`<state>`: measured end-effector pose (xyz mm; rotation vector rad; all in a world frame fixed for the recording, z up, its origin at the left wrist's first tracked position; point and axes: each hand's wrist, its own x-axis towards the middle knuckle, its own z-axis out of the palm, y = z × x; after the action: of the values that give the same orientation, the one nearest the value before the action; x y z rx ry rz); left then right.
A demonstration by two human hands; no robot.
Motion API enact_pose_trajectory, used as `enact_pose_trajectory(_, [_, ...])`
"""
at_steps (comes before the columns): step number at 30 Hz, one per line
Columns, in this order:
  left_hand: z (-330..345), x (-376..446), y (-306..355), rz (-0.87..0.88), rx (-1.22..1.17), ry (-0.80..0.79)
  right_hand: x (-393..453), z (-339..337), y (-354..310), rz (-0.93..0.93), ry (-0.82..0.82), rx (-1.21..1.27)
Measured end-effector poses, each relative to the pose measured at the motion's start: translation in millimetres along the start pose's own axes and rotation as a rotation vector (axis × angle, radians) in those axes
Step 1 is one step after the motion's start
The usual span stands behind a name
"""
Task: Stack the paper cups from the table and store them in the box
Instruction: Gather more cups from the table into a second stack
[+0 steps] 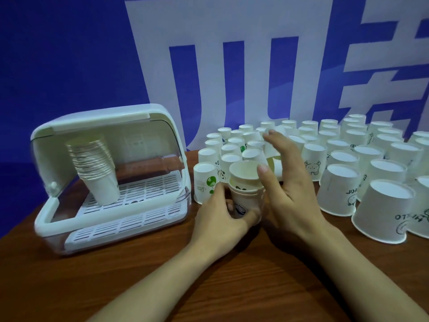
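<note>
Single head view; looks forward and down across table [209, 287] toward blue wall banner [69, 54]; close to both forearms.

box [111, 173] left on table [162, 275], upturned cups [348, 159] right.

One white storage box [111, 177] with its lid raised sits on one wooden table [139, 275]. It holds one tall stack of paper cups [95, 163], too tightly nested to count. Two hands are in view, the left hand [222, 217] and the right hand [285, 182], with one short stack of about three cups [246, 189] between them. Roughly fifty upside-down cups [343, 182] cover the table.
</note>
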<state>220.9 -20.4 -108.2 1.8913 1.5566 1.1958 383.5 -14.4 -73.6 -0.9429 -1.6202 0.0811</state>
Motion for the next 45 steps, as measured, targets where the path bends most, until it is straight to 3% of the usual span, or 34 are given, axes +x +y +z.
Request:
enact_pose_trajectory(8, [0.3, 2.7, -0.7, -0.019, -0.022, -0.007, -5.4, 12.2, 4.6, 0.109, -0.322, -0.297])
enact_pose_trajectory(11, [-0.7, 0.8, 1.6, -0.036, -0.014, -0.008, -4.1, 9.3, 1.4, 0.155, -0.321, -0.199])
enact_pose_trajectory(14, [-4.1, 0.7, 3.9, -0.039, 0.037, 0.014, 19.3, 1.9, 2.9, 0.250, -0.170, 0.034])
enact_pose_trajectory(16, [-5.3, 1.7, 3.0, -0.038, 0.061, 0.022, 48.9, -2.3, 13.6, 0.227, -0.224, -0.147])
enact_pose_trajectory(18, [-5.7, 2.4, 2.8, -0.031, 0.083, 0.017, 73.5, 0.9, 26.1, 0.156, -0.518, -0.559])
enact_pose_trajectory(20, [-4.8, 2.5, 1.3, -0.029, 0.091, 0.016, 83.0, 10.7, 41.1, 0.084, -0.711, -0.762])
enact_pose_trajectory(22, [-4.8, 2.4, 0.6, -0.036, 0.076, 0.017, 78.0, 18.6, 54.3, 0.053, -0.717, -0.802])
enact_pose_trajectory(26, [-7.2, 5.3, 3.3, -0.044, 0.038, 0.002, 76.5, 13.8, 48.4, 0.023, -0.537, -1.006])
enact_pose_trajectory(30, [-8.6, 5.6, 2.9, -0.061, 0.055, 0.004, 69.5, -2.6, 36.0, 0.133, -0.298, -0.810])
enact_pose_trajectory(33, [-8.5, 4.9, 2.1, -0.079, 0.090, 0.012, 70.1, -15.7, 28.1, 0.251, 0.005, -0.406])
enact_pose_trajectory(35, [-8.2, 4.8, 0.3, -0.078, 0.102, 0.021, 72.4, -16.8, 10.8, 0.345, 0.097, -0.200])
enact_pose_trajectory(41, [-6.4, 7.5, -5.6, -0.071, 0.062, 0.064, 58.2, 6.4, -15.4, 0.476, -0.162, 0.295])
enact_pose_trajectory(45, [-6.1, 7.9, -5.0, -0.065, 0.034, 0.080, 55.2, 10.9, -12.4, 0.357, -0.430, 0.270])
